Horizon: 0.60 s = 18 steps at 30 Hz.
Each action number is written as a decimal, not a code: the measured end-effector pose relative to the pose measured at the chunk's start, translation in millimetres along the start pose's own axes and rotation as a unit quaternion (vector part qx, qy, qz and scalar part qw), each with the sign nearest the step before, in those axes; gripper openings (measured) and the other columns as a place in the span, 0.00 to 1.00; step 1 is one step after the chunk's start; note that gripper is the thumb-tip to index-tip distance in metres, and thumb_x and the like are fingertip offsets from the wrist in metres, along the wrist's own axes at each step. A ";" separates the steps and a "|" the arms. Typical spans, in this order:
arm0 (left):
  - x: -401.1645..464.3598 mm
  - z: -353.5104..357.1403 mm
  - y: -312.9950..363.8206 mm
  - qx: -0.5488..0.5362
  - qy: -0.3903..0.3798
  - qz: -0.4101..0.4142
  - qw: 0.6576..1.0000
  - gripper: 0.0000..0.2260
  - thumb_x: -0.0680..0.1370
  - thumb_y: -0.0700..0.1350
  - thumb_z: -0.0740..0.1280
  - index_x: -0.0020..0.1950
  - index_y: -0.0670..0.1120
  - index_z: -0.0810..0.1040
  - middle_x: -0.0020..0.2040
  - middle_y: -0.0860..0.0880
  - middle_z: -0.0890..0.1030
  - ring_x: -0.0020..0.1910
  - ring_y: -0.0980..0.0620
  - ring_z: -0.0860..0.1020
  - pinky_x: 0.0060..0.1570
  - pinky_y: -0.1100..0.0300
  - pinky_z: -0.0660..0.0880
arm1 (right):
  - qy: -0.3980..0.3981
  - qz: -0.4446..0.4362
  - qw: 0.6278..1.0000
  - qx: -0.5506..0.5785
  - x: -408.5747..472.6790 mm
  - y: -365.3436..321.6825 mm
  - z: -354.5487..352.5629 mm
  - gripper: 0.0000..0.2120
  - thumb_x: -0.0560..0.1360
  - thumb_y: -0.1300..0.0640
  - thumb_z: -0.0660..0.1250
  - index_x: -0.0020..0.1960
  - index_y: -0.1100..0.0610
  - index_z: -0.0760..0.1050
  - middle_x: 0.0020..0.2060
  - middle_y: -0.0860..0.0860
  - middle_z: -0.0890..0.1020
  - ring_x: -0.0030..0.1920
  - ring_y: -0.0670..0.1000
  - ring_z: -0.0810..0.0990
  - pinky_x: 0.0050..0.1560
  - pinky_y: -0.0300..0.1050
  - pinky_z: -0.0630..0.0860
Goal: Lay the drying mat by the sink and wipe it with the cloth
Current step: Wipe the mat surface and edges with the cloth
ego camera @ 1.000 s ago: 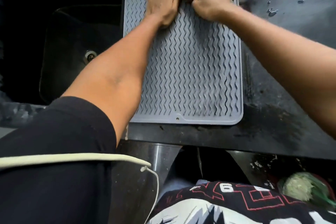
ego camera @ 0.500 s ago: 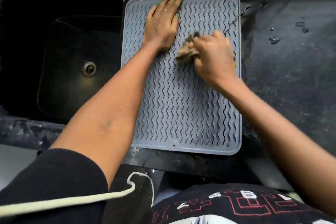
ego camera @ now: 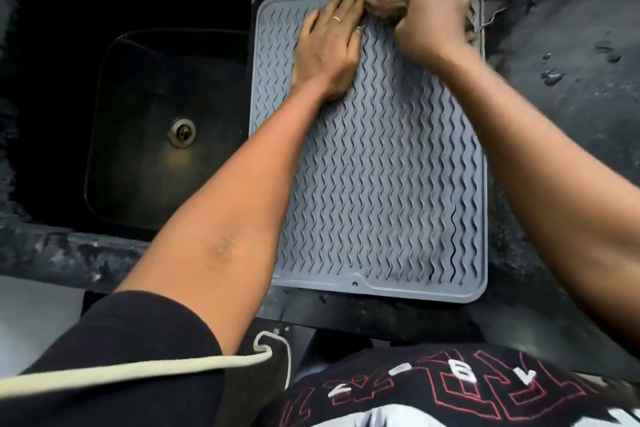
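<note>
A grey ribbed drying mat (ego camera: pixel 381 184) lies flat on the dark counter, right beside the sink (ego camera: pixel 149 121). My left hand (ego camera: pixel 329 45) presses flat on the mat's upper left part, fingers spread, a ring on one finger. My right hand (ego camera: pixel 429 14) is closed on a crumpled brown cloth (ego camera: pixel 384 2) at the mat's far edge, near the top right corner. Most of the cloth is hidden under that hand, and loose threads trail off the mat's right side.
The black sink basin has a metal drain (ego camera: pixel 181 132) at its middle. The dark counter (ego camera: pixel 561 107) to the right of the mat carries a few water drops (ego camera: pixel 552 74). A white cord (ego camera: pixel 138 366) runs across my sleeve at the bottom.
My right hand has swept the cloth from the mat's middle up to its far right corner. The left hand has stayed flat on the mat's upper left part.
</note>
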State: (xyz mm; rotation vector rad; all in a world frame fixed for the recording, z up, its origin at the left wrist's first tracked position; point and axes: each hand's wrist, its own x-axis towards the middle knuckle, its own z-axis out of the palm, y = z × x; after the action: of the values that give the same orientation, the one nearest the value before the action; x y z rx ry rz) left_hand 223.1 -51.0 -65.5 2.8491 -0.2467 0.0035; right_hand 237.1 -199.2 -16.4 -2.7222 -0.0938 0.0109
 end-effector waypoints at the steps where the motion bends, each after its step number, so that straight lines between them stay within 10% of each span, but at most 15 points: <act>1: 0.6 0.1 -0.6 0.000 -0.004 0.001 1.000 0.24 0.81 0.47 0.51 0.79 0.52 0.54 0.79 0.54 0.57 0.78 0.53 0.54 0.76 0.53 0.48 | 0.006 -0.005 0.999 -0.033 -3.5 0.4 8.3 0.23 0.71 0.67 0.58 0.64 0.55 0.73 0.64 0.56 0.75 0.66 0.60 0.67 0.63 0.56 0.65; 11: 1.1 1.1 -1.3 0.013 -0.019 0.003 1.000 0.24 0.82 0.49 0.49 0.79 0.53 0.51 0.80 0.54 0.54 0.79 0.53 0.51 0.77 0.52 0.47 | -0.003 -0.017 1.000 0.006 -152.8 -10.3 0.3 0.17 0.70 0.65 0.63 0.56 0.55 0.81 0.52 0.51 0.82 0.54 0.56 0.74 0.48 0.46 0.64; 14: -0.2 -0.8 -0.2 0.021 -0.021 0.003 1.000 0.24 0.82 0.49 0.49 0.79 0.52 0.51 0.80 0.54 0.53 0.79 0.53 0.51 0.77 0.52 0.46 | -0.085 0.050 0.993 0.071 -132.4 -13.5 -29.3 0.14 0.68 0.63 0.64 0.49 0.54 0.83 0.44 0.54 0.85 0.47 0.58 0.81 0.49 0.57 0.78; 18: -1.1 -1.9 -0.4 0.015 -0.022 0.003 1.000 0.24 0.82 0.49 0.49 0.79 0.53 0.51 0.80 0.53 0.53 0.79 0.53 0.51 0.76 0.53 0.46 | 0.012 0.111 0.989 0.095 -47.4 -8.4 -42.4 0.18 0.66 0.59 0.61 0.54 0.52 0.81 0.49 0.55 0.84 0.53 0.59 0.80 0.56 0.58 0.77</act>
State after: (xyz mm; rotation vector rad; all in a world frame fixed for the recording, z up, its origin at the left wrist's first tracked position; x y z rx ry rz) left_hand 222.2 -49.8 -63.8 2.8814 -0.2670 -0.0549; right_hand 190.1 -211.9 25.5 -2.5278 0.2076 0.0474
